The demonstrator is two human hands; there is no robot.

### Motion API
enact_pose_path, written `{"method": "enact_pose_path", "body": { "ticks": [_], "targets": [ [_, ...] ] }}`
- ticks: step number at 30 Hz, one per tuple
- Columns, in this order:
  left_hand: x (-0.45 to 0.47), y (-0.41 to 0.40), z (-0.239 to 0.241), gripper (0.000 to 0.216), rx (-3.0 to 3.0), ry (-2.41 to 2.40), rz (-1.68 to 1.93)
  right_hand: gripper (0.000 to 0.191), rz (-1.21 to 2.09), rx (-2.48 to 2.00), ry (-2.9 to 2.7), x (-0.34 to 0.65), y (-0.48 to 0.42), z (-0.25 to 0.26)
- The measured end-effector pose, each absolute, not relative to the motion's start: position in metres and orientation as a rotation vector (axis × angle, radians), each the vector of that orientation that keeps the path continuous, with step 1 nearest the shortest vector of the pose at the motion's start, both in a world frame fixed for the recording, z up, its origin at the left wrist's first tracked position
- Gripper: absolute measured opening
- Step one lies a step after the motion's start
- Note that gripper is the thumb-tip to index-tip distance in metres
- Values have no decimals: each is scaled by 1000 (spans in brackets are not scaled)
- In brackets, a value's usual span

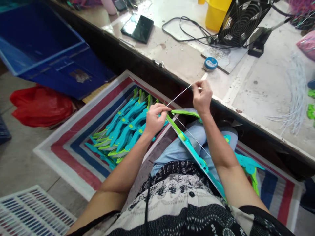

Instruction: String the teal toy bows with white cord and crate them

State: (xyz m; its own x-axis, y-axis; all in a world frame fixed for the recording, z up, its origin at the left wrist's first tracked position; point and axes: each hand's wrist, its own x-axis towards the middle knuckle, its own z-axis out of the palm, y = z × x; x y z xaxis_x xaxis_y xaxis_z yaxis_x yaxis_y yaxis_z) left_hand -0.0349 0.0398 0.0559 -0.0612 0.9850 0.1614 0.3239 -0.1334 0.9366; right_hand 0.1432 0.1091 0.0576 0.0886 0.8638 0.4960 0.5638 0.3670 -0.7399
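Note:
A teal and green toy bow (189,146) lies slantwise across my lap. My left hand (155,120) pinches its green tip, thumb and fingers closed there. From that tip a white string (180,94) runs taut up to my right hand (203,97), whose fingers are closed on it. Another stretch of string crosses below, alongside the bow. A second green limb end (185,112) shows between my forearms; whether it belongs to the same bow I cannot tell. Several similar bows (126,123) lie in rows on my left, and part of another (249,164) shows beyond my right forearm.
Striped lining covers the left crate (61,144). A blue bin (49,70), red bag (40,106) and white basket (31,213) stand left. The worktable (172,62) bears a phone (137,29), blue round tin (210,64), black fan (242,24), yellow container (216,14) and white strings (294,101).

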Motion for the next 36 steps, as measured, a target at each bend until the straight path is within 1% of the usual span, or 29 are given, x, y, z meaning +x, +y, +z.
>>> {"method": "enact_pose_path", "body": {
  "ticks": [4, 6, 9, 11, 14, 19, 22, 29, 32, 36],
  "targets": [
    [-42, 56, 71, 20, 1144, 1331, 1119, 16, 580, -982, -1741, 102, 48, 61],
    [-47, 60, 81, 14, 1201, 1388, 1117, 15, 637, -965, -1719, 88, 31, 55],
    [-50, 55, 95, 5, 1458, 1559, 1147, 13, 696, -1021, -1644, 80, 32, 46],
    [-49, 49, 101, 7, 1463, 1574, 1214, 15, 714, -1047, -1583, 79, 40, 45],
    [-43, 45, 103, 10, 1228, 1459, 1301, 18, 710, -1060, -1494, 78, 49, 50],
    [-43, 46, 99, 21, 976, 1320, 1139, 15, 624, -951, -1474, 75, 50, 50],
    [-44, 46, 99, 25, 914, 1289, 1120, 15, 577, -890, -1459, 73, 49, 44],
    [-29, 46, 96, 14, 700, 1338, 1298, 22, 593, -990, -1608, 78, 48, 47],
    [-27, 49, 97, 14, 602, 1293, 1286, 23, 543, -969, -1708, 85, 49, 52],
    [-26, 47, 97, 10, 595, 1218, 1272, 23, 561, -972, -1754, 92, 53, 56]
  ]
}}
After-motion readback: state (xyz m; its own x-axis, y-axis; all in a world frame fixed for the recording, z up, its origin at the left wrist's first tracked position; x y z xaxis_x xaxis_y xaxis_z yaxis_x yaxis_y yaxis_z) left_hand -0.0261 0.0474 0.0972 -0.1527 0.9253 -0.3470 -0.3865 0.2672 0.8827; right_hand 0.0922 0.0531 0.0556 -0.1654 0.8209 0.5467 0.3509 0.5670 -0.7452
